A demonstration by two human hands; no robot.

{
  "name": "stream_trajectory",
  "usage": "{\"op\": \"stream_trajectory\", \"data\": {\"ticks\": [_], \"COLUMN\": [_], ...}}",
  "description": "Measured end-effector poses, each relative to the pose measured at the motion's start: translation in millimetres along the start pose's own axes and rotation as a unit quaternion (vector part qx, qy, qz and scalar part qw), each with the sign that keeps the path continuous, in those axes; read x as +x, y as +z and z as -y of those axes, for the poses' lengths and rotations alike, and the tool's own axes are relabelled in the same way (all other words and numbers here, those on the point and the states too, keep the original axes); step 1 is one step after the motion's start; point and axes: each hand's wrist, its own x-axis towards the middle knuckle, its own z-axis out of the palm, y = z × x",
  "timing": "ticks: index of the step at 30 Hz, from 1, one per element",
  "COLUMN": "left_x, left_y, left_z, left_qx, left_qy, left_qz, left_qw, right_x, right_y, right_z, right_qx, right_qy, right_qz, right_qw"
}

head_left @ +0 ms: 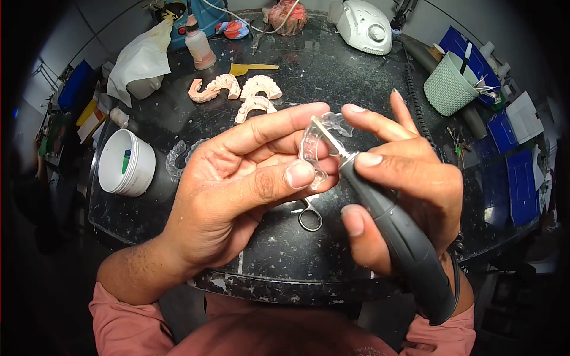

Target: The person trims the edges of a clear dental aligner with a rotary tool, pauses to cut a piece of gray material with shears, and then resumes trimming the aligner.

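Between the thumb and fingers of my left hand (237,172) is a clear, arch-shaped dental tray (310,148), held up above the bench. My right hand (409,178) grips a black rotary handpiece (404,231). Its thin metal bit (328,135) lies across the tray's opening, close to the upper part of its rim; whether it touches the plastic I cannot tell. My right index finger is at the handpiece's front end, and another finger is by the tray's far end. Part of the tray is hidden behind my left thumb.
Plaster dental models (261,88) stand beyond my hands. More clear trays (176,160) lie near a white tub (138,169). Scissors (310,218) lie below my hands. A green woven cup (449,89) and a white control unit (363,29) stand at the right and back.
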Motion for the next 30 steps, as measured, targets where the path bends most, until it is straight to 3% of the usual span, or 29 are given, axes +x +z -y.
{"op": "stream_trajectory", "data": {"ticks": [30], "left_x": [-1], "left_y": [-3], "left_z": [1], "left_qx": [0.008], "left_qy": [0.003], "left_qz": [-0.009], "left_qw": [1.0], "right_x": [6], "right_y": [-5], "right_z": [6], "right_qx": [-0.014], "right_qy": [-0.006], "right_qz": [0.027], "right_qw": [1.0]}}
